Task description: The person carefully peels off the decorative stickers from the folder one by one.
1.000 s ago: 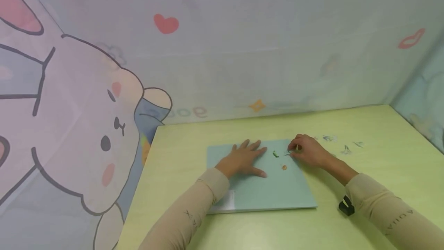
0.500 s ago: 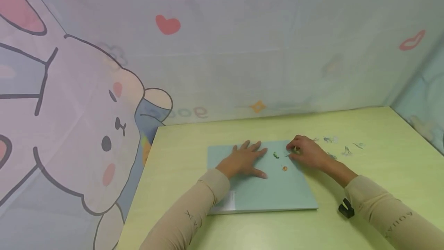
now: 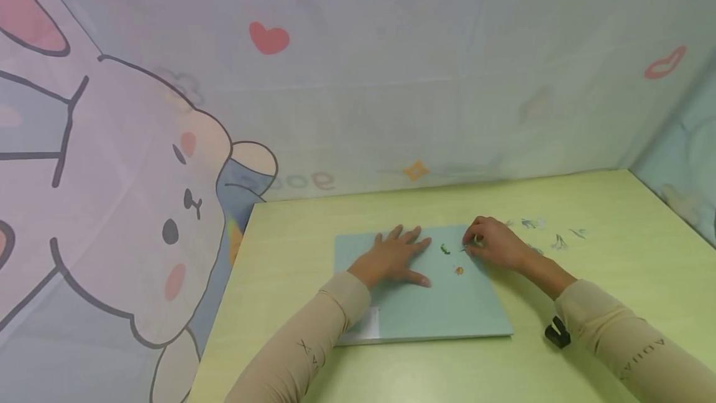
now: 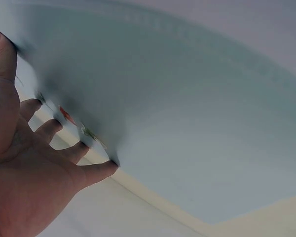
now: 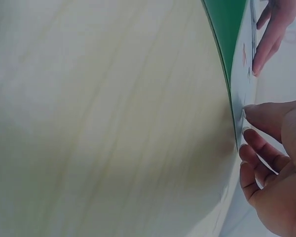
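A flat light-blue pad or book (image 3: pixel 442 310) lies on the table. My left hand (image 3: pixel 391 257) rests on it with the fingers spread; in the left wrist view the fingertips (image 4: pixel 111 167) touch its surface. At the pad's upper right corner my right hand (image 3: pixel 495 244) pinches a small sprig-like sticker (image 3: pixel 463 249) between thumb and forefinger, low over the surface. The other fingers are curled beside the edge in the right wrist view. Between the hands, a green leafy sticker (image 3: pixel 444 249) and an orange one (image 3: pixel 458 270) sit on the pad.
Several small plant-shaped stickers (image 3: pixel 559 242) lie on the pale yellow-green table (image 3: pixel 626 216) beyond the right hand. A black clip-like object (image 3: pixel 557 333) is by the right sleeve. A printed curtain (image 3: pixel 391 98) stands behind the table.
The left hand stays in place. The right hand's fingertips shift only slightly at the pad's corner, and the sprig turns a little. A loose sticker beside the right wrist shows more.
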Tool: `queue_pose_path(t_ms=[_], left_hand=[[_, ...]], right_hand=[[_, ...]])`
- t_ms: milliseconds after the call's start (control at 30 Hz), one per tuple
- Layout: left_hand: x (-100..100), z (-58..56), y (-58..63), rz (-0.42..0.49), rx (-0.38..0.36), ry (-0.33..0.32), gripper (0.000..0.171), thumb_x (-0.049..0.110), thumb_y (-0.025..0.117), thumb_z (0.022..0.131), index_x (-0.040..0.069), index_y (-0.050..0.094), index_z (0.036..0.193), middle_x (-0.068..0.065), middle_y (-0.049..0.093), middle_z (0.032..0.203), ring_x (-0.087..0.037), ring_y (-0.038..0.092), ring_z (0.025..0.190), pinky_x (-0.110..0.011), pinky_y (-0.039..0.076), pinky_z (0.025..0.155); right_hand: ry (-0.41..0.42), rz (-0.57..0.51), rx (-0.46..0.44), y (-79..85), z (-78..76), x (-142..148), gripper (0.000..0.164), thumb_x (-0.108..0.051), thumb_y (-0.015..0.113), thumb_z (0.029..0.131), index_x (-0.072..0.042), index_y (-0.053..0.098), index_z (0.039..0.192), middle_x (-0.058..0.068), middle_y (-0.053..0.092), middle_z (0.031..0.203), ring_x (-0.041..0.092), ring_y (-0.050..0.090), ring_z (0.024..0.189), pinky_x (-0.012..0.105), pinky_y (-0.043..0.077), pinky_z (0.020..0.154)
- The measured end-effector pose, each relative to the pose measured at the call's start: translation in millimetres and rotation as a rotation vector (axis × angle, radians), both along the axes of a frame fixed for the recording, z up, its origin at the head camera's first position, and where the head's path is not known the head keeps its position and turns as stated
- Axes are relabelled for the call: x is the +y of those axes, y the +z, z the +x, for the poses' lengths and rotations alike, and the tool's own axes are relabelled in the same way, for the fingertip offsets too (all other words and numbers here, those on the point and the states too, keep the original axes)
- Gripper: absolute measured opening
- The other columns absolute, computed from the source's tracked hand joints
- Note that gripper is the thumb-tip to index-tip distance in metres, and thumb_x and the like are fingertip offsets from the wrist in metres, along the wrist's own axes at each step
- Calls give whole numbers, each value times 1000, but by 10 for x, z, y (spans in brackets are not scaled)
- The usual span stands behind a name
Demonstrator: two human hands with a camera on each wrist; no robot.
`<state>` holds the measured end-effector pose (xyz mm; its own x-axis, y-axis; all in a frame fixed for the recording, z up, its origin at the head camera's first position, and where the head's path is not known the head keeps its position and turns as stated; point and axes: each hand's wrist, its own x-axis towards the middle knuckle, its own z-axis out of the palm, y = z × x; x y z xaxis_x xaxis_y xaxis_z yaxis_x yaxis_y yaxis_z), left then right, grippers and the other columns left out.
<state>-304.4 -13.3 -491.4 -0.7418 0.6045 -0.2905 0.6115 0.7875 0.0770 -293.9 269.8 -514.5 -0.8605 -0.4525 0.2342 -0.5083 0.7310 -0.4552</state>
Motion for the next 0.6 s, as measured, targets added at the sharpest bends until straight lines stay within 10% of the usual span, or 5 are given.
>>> queue_pose_path(t_ms=[600], left_hand=[[-15, 8, -5, 9, 11, -3, 100, 78, 64, 89, 35, 24, 170, 3, 10, 179, -36, 8, 163, -67, 21, 124]], right_hand=[[-18, -18, -47, 48, 38, -74, 13, 5, 73, 94, -2, 76, 105, 3, 69, 94, 21, 66, 86, 44, 56, 78]])
